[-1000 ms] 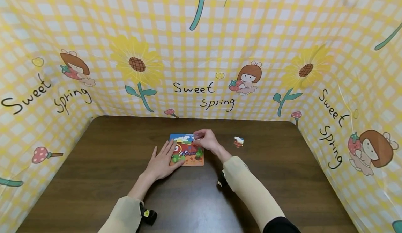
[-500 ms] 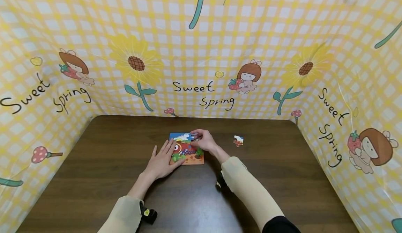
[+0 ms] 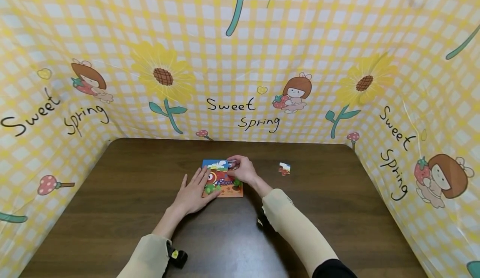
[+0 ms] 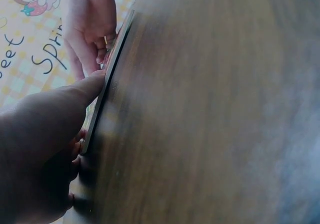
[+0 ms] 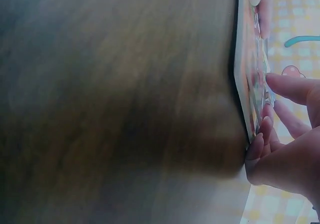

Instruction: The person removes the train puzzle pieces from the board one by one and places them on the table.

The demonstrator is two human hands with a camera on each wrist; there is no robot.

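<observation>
Right hand (image 3: 243,169): here it is at the puzzle's far right corner, thumb and fingers bent in, looking for all the world like a pinch on a piece (image 3: 232,165).
Pinched piece: right there between the fingertips, mostly covered; whether it sits flush or stands proud, I can't call it.
Left hand (image 3: 193,192): over on the near left, fingers straight and spread, resting across the puzzle's left edge, nothing in its grasp.
Puzzle (image 3: 230,192): flat between the two hands, both of them touching it, blue and white along the far side, red in the middle, orange along the near side. Close to square from up here, so no clear long axis.
Key line: from the right hand, the puzzle's corner is directly under the fingertips, on the hand's left; the left hand covers the opposite side.
Loose piece (image 3: 284,169): out to the right, well apart from the puzzle, almost level with the right hand, the nearer of the two. Picture side up, a tab pointing towards the person.
Worktop (image 3: 318,211): dark wood grain under it all.
Cloth (image 3: 225,61): yellow check round the back and both sides, "Sweet Spring" and sunflowers printed on it.
</observation>
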